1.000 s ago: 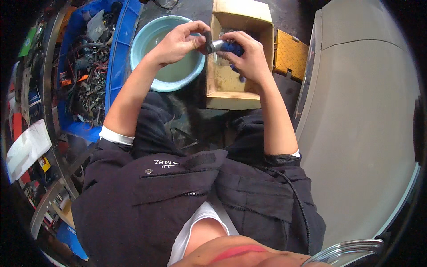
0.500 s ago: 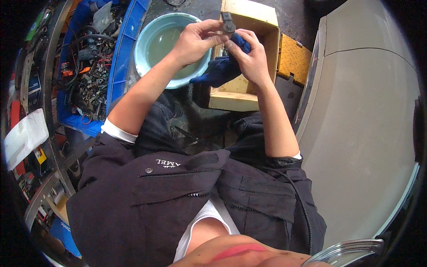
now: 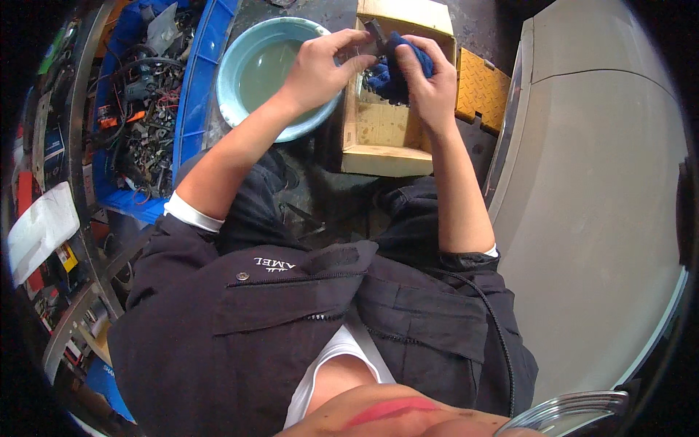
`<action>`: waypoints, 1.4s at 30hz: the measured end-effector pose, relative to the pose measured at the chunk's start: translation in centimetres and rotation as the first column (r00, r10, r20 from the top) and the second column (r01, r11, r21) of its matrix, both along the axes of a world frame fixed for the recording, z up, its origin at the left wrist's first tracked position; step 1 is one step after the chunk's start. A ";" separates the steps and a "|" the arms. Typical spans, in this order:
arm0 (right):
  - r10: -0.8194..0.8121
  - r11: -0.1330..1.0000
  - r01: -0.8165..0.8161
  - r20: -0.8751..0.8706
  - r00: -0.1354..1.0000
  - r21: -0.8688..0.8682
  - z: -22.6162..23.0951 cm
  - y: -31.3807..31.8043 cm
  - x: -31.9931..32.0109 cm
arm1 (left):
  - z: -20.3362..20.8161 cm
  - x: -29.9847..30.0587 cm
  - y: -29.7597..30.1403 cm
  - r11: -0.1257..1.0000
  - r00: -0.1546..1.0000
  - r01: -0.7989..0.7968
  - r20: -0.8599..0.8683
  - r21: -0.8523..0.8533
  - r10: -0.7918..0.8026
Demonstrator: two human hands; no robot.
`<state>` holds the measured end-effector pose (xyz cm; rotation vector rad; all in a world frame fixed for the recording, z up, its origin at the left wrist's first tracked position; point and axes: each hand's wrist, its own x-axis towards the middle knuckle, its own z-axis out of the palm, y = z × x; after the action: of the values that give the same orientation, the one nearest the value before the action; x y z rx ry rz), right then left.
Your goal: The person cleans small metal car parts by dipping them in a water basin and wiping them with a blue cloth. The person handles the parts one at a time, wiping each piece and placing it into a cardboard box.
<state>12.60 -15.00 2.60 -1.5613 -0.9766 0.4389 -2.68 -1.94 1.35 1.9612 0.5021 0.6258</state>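
My left hand (image 3: 317, 67) pinches a small dark grey part (image 3: 376, 32) with a block-shaped end, perhaps a connector. A crumpled dark blue cloth (image 3: 395, 73) is bunched in my right hand (image 3: 434, 86), pressed against the part's right side. Fingers and cloth cover much of the part. Both hands are held up over the left side of an open cardboard box (image 3: 386, 162), which has small things inside at its left. Just left of the box stands a light blue round basin (image 3: 227, 93) of cloudy water, partly behind my left hand and forearm.
At the left, a blue crate (image 3: 191, 95) holds tangled cables and many small parts. Beyond it stands a metal-framed shelf (image 3: 79, 146) full of goods. A yellow textured case (image 3: 482, 89) sits right of the box. A large beige panel (image 3: 590, 189), like a vehicle's side, fills the right.
My right hand has moved slightly right and up, with the cloth now gathered up higher against the part. The part has tilted, while my left hand keeps its pinch.
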 end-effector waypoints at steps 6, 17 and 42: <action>0.016 0.994 -0.017 -0.013 1.000 -0.109 0.6 -0.1 -0.5 | -0.3 -0.2 0.2 0.915 0.996 -0.053 0.091 0.401 0.018; -0.150 0.961 0.160 0.057 0.987 -0.226 -0.3 0.1 -1.3 | -0.2 0.2 -0.5 0.856 0.994 -0.059 0.109 0.514 0.003; -0.022 0.987 -0.001 -0.144 0.989 -0.158 -0.2 0.1 -0.6 | 0.0 -0.5 -0.5 0.996 0.998 0.015 -0.066 0.089 -0.009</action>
<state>11.98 -14.95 2.44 -1.6506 -0.8377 0.6268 -3.15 -2.46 1.37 2.0730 0.5097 0.5865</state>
